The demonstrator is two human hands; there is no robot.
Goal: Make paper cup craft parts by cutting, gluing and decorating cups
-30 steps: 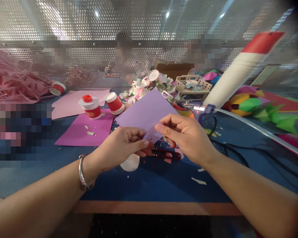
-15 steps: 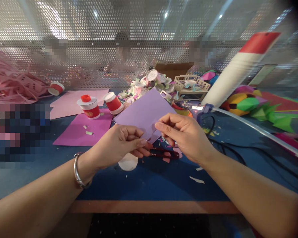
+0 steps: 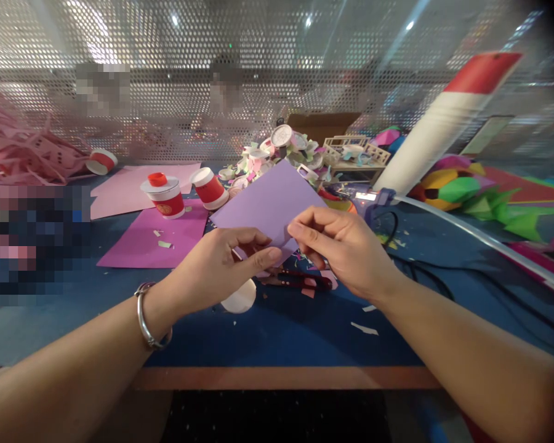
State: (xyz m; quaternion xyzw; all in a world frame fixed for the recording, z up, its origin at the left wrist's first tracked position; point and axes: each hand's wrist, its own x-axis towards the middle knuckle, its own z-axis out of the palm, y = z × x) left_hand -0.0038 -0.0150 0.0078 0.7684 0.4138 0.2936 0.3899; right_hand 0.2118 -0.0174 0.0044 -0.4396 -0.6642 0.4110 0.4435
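Note:
A sheet of light purple paper (image 3: 268, 200) is held up at an angle above the table, its lower edge toward me. My right hand (image 3: 339, 249) pinches its right side, thumb on top. At the lower left edge, my left hand (image 3: 228, 261) has its thumb against the paper and its fingers curled; their tips are partly hidden. A silver bangle circles the left wrist. Under the hands lie a slim dark red tool (image 3: 305, 280), partly hidden, and a round white paper disc (image 3: 239, 297).
Two red and white paper cups (image 3: 167, 203) stand on or beside a magenta sheet (image 3: 143, 246). Behind is a heap of cut cup pieces (image 3: 277, 147). A tall white tube with red top (image 3: 434, 135) leans at right, near cables. Pink strips (image 3: 23, 144) pile up left.
My left hand's fingers have shifted and loosened at the paper's lower edge, its thumb moving slightly right. My right hand keeps its pinch, and the sheet stays nearly in place.

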